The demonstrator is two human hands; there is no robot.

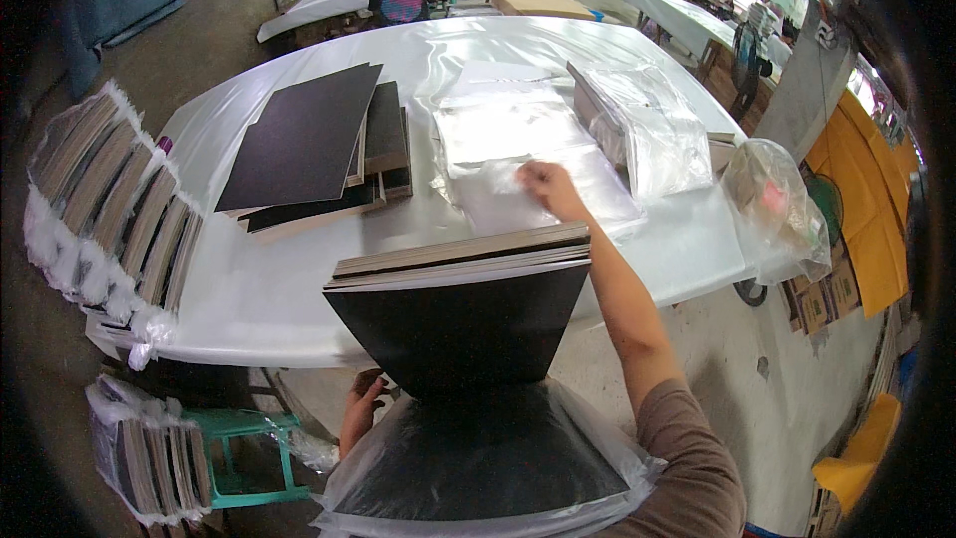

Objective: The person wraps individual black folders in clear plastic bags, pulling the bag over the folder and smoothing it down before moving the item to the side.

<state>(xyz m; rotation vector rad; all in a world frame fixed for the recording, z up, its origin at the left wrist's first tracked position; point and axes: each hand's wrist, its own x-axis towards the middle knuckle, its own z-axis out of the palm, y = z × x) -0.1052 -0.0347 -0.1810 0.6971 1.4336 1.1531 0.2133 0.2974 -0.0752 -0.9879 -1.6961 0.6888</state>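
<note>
Currently, the right hand (541, 184) is over the clear plastic sleeves (518, 130) on the white-covered table (269, 309), arm extended. Its fingers look bent and are motion-blurred; cannot tell whether they pinch a sleeve. The left hand (363, 403) sits low, just beside the left edge of the stack of black boards (458, 324), fingers loosely curled and partly hidden; contact cannot be told.

Position of stack: in front of the person at the near table edge, black face toward the wearer, pale layered edges uppermost. Below it, clear plastic film (637, 473) covers a black surface; the join between the two is unclear.

Surroundings: a pile of black boards (299, 139) lies left of the sleeves, topmost boards askew. A plastic-wrapped bundle (667, 139) lies to their right. Wrapped board bundles (110, 199) line the table's left side, near a green stool (249, 448).
</note>
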